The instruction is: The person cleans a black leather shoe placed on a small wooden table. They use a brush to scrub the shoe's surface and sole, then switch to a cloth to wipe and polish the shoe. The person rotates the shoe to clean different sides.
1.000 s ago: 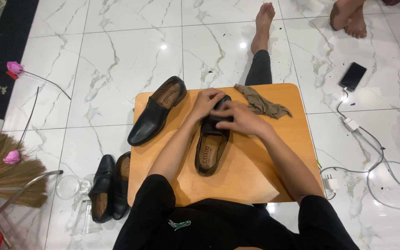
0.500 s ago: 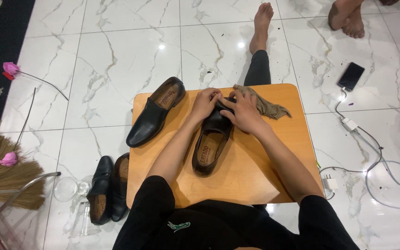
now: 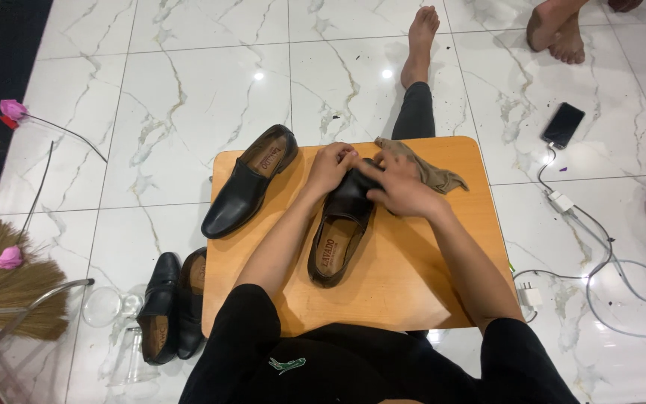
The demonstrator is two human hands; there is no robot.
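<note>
On the low wooden table (image 3: 413, 299) a black loafer (image 3: 342, 236) lies toe away, its tan-lined opening bare. The left hand (image 3: 330, 166) clasps the toe from the left; the right hand (image 3: 401, 191) lies closed over its top. A brown rag (image 3: 420, 168) sits touching the right hand, nearer the far edge. A second loafer (image 3: 248, 183) overhangs the far-left corner; bare tabletop lies near and right. Since half a second ago both hands have slid slightly farther along the toe.

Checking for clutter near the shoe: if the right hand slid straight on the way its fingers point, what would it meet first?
The right hand points left across the shoe's toe; it would probably meet the left hand first.
</note>
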